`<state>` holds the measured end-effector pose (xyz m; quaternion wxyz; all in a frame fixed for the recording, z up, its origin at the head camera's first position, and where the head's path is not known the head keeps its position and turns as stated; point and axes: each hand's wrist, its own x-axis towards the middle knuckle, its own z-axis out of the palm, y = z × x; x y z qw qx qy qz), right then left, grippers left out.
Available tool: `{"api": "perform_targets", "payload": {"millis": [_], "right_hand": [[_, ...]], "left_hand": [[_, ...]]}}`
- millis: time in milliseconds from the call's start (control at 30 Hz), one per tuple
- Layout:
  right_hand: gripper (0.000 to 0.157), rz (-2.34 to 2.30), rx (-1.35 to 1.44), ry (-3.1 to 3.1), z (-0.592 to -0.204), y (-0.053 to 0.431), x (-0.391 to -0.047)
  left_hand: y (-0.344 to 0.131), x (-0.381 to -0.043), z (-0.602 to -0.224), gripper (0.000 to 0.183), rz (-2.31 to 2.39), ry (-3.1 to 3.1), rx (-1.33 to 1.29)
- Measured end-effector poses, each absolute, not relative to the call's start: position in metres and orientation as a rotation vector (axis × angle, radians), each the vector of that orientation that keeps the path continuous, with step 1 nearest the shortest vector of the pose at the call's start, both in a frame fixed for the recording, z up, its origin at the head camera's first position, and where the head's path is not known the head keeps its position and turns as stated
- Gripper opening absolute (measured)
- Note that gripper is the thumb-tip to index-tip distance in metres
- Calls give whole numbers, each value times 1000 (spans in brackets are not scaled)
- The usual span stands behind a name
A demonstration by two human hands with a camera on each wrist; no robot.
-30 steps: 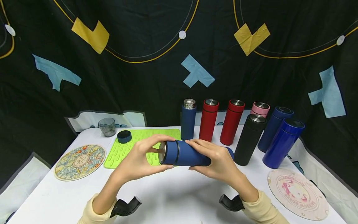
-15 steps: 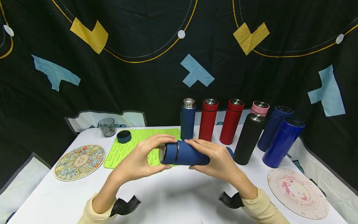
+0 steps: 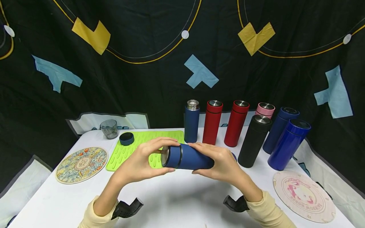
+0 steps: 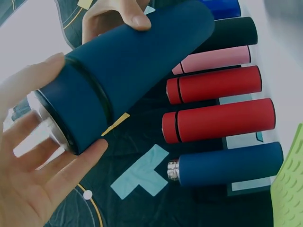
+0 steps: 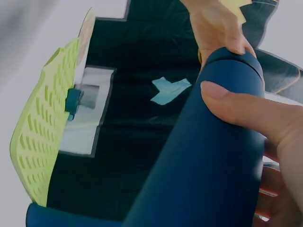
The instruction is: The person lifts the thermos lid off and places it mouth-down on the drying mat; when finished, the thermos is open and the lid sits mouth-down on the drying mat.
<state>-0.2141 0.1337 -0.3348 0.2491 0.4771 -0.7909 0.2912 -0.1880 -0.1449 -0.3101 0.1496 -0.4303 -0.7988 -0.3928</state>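
In the head view a dark blue thermos [image 3: 196, 157] lies level in the air over the white table. My left hand [image 3: 139, 162] grips its lid [image 3: 172, 156], thumb below and fingers above, around the silver-topped end. The right hand [image 3: 220, 161] holds the body further along, thumb underneath and fingers over the top. A black ring marks the seam between lid and body, and the left wrist view shows lid [image 4: 75, 109] and body [image 4: 137, 61] joined there. The right palm hides part of the thermos base.
Behind stand an uncapped blue thermos [image 3: 192, 123], two red ones [image 3: 212, 123], a pink one [image 3: 265, 109], a black one [image 3: 254, 142] and two more blue ones [image 3: 288, 145]. A loose blue lid [image 3: 126, 138] sits on the green mat [image 3: 117, 158], near a glass [image 3: 109, 129]. Round mats flank both sides.
Both hands stay almost in place around the thermos. Its end beyond the right hand shows less than before, so the thermos has shifted slightly. Nothing else has moved.
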Motion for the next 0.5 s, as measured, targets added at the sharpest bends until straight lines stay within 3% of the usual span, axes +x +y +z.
{"api": "perform_targets", "payload": {"millis": [267,500], "right_hand": [[84,537,1191,-2102,-336,130,-212],[83,691,1265,-2207,-335,135,-215]], "left_hand": [[-141,-191,-314,66,-1279,-2394,-998],[-142,-193,-316,68,-1177,-2394,-1137]]}}
